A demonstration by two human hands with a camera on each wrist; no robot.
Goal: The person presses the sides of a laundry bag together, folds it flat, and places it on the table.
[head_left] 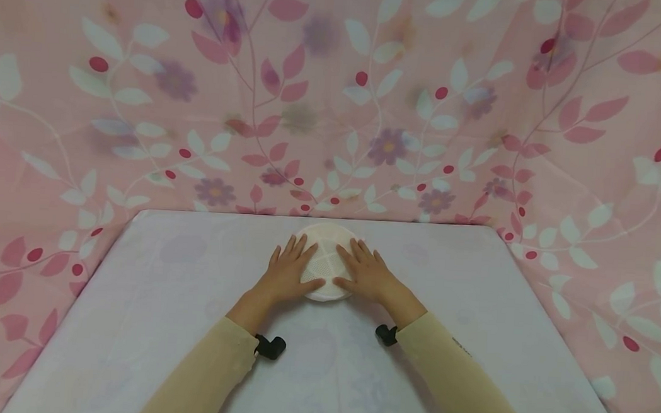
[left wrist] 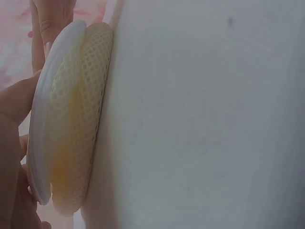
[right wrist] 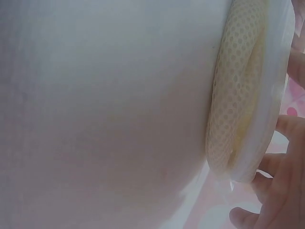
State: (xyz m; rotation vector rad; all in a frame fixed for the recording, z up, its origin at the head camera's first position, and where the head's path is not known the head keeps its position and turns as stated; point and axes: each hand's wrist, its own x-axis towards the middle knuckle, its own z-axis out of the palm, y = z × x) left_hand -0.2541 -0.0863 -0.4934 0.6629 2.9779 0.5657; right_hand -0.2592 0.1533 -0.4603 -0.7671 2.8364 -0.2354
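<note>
A round, pale mesh bag point(head_left: 321, 266) with a stiff white rim and crossing bars on top lies flat near the table's far edge. My left hand point(head_left: 288, 274) rests on its left side, fingers spread and the thumb reaching over the near rim. On the opposite side my right hand point(head_left: 373, 277) lies with its fingers likewise spread. The left wrist view shows the bag's honeycomb mesh point(left wrist: 93, 81) bulging under the white rim point(left wrist: 40, 129), with something yellow-orange point(left wrist: 62, 167) at the side. Fingers point(right wrist: 288, 126) touch the rim in the right wrist view.
The table point(head_left: 184, 362) has a pale cloth with faint flower prints. Behind it and at both sides hangs a pink curtain point(head_left: 313, 123) with leaves and flowers. A small black wrist device point(head_left: 271, 347) sits at each cuff.
</note>
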